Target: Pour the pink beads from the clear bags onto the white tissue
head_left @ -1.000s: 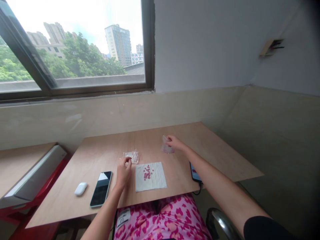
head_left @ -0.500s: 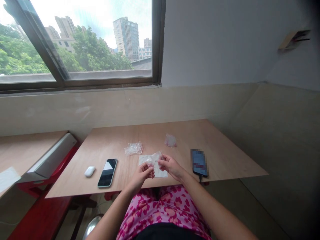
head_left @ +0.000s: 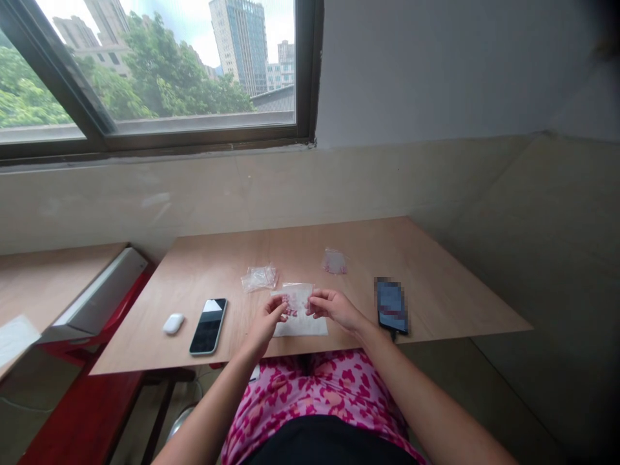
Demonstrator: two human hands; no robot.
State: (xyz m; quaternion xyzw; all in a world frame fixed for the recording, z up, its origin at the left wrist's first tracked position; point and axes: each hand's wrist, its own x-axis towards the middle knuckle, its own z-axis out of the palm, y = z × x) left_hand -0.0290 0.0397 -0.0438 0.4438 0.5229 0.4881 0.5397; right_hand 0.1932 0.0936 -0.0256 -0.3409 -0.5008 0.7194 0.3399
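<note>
Between my two hands a small clear plastic bag (head_left: 298, 298) is stretched out, with small pinkish-red pieces showing in its left part. My left hand (head_left: 268, 318) pinches the bag's left side. The fingers of my right hand (head_left: 334, 309) are closed on its right side. Beneath the bag lies a white sheet (head_left: 310, 328), partly covered by it and by my fingers. What the small pieces are, I cannot make out.
Farther back lie a pile of clear plastic bags (head_left: 260, 278) and another bag with pinkish pieces (head_left: 334, 261). A phone (head_left: 208, 327) and a white earbud case (head_left: 173, 323) are at left; a phone with a cable (head_left: 392, 307) is at right on the wooden table (head_left: 436, 310).
My hands have moved slightly apart, and the bag is now spread flatter between them with its pinkish pieces plainer to see. The camera view has shifted a little.
</note>
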